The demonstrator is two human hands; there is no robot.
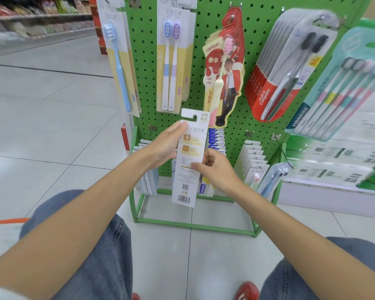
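Note:
I hold a long white toothbrush pack [187, 178] upright in front of a green pegboard rack [147, 53], its printed back with a barcode facing me. My left hand [166, 146] grips the pack's upper left edge, thumb up near the hang tab. My right hand [217, 169] pinches its right edge at mid height, thumb across the card. The brush itself is hidden on the far side.
Toothbrush packs hang on the rack: a blue one [119, 66], a twin pack [171, 61], a red canban pack [224, 68], Colgate packs [286, 68], a multi-pack [342, 87]. More packs [253, 161] hang low. Grey tiled floor [52, 118] lies left; my knees are below.

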